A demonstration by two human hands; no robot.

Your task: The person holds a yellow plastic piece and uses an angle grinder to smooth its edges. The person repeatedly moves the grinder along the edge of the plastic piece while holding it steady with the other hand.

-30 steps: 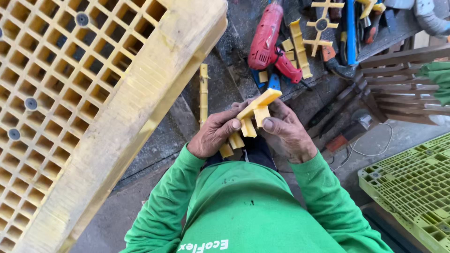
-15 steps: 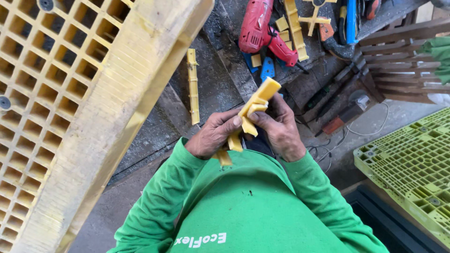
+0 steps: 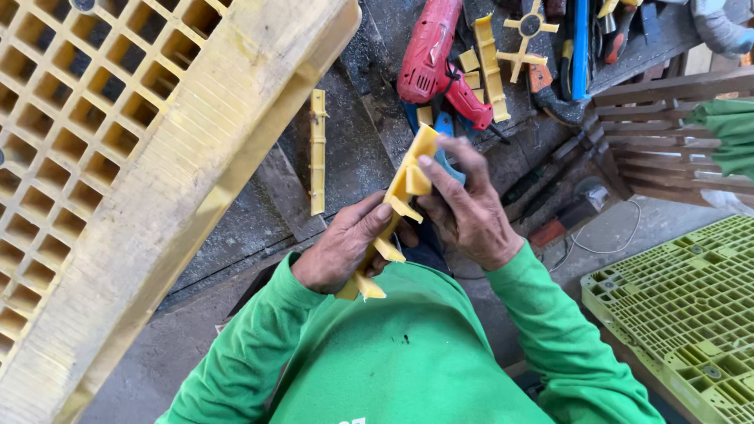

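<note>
I hold a broken yellow plastic strip (image 3: pixel 397 216) in front of my chest, above the dark surface (image 3: pixel 353 157), and it points upward and away from me. My left hand (image 3: pixel 342 247) closes around its lower half, fingers wrapped and the thumb pressing from the side, so this grip is pressed together on the piece. My right hand (image 3: pixel 467 208) pinches the upper end, with the fingertips (image 3: pixel 424 161) laid flat on the top. I judge the strip to be light and stiff, a hard moulded plastic with short ribs that stand out from one side. These ribs and the snapped ends look sharp, so I think the safe place to take hold is the long flat spine between the ribs, not the tips. It may crack if I bend it too much, and dust could make it a little slippery. On the surface, beside my hands, lies another long yellow strip (image 3: pixel 317 149), and further away a red power tool (image 3: pixel 436 59) with more yellow offcuts (image 3: pixel 491 67) near it. A large yellow grid pallet (image 3: pixel 133 141) leans at my left, and a green grid pallet (image 3: pixel 683 298) lies at my right on the floor. I see no package, no sign and no clear label on these things; my green sleeves (image 3: pixel 550 330) are plain.
</note>
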